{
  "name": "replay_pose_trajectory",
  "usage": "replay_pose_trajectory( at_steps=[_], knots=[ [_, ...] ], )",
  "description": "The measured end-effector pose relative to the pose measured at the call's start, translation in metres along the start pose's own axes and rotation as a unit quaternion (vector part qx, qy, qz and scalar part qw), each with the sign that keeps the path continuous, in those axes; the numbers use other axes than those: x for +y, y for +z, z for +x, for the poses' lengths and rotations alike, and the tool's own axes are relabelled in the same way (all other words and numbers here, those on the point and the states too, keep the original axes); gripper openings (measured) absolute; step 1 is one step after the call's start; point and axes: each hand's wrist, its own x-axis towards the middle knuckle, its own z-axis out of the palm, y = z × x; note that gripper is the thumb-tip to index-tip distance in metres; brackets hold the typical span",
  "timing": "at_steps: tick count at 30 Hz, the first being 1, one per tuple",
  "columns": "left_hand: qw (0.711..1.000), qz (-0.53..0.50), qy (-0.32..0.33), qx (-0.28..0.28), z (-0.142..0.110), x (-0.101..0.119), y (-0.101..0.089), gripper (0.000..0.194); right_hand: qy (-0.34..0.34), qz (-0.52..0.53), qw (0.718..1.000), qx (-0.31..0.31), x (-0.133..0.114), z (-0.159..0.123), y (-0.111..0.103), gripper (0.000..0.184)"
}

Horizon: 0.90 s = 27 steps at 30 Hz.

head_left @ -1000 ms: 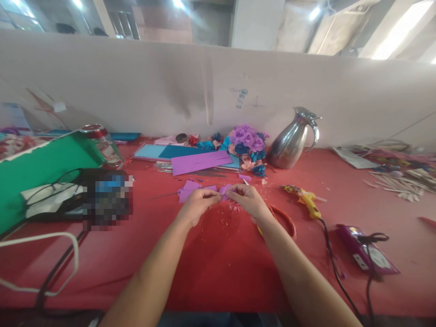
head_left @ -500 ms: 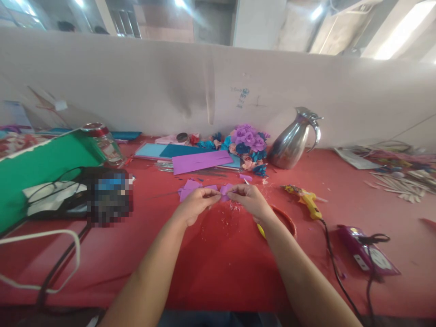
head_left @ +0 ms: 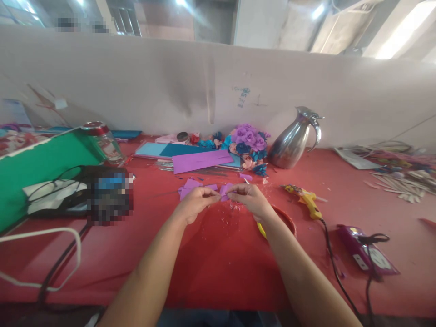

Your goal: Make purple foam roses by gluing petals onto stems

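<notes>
Between my two hands is a small piece of purple paper [head_left: 225, 191], pinched at its edges above the red table [head_left: 225, 263]. My left hand [head_left: 196, 203] closes thumb and fingers on its left side. From the right, my right hand [head_left: 250, 198] pinches the other side. More purple paper pieces [head_left: 188, 187] lie just behind my left hand. Partly under my right forearm are scissors with yellow inside the handle [head_left: 261, 230]; a blade tip [head_left: 246, 181] shows behind that hand. Tiny paper scraps are scattered beneath the fingers.
Behind my hands lie a purple sheet [head_left: 202, 161], blue sheets [head_left: 153, 149] and a bunch of paper flowers [head_left: 250, 141]. A metal jug [head_left: 289, 143] stands right of them. Further right are a yellow glue gun [head_left: 308, 203] and a purple power box [head_left: 366, 252]. A jar [head_left: 108, 145] stands left.
Both hands stay nearly in place, still pinching the purple paper piece. The piece looks slightly turned between the fingers.
</notes>
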Motion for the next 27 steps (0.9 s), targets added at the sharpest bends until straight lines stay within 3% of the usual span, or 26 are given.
replay_pose_trajectory(
  at_steps=[13, 21, 27],
  knots=[
    [0.999, 0.016, 0.012, 0.031, 0.0009, 0.0, 0.0004, 0.027, -0.003, -0.032, 0.999, -0.013, 0.0018, 0.0003, 0.002, 0.022],
    [0.998, 0.029, 0.051, -0.012, -0.0006, 0.0011, 0.0008, 0.023, -0.015, -0.035, 0.999, -0.011, 0.0022, 0.0, 0.0016, 0.015],
    [0.997, 0.033, 0.064, 0.003, 0.001, -0.0005, -0.0003, 0.02, -0.01, -0.063, 0.998, -0.011, 0.0012, -0.0006, 0.0034, 0.016]
  ],
)
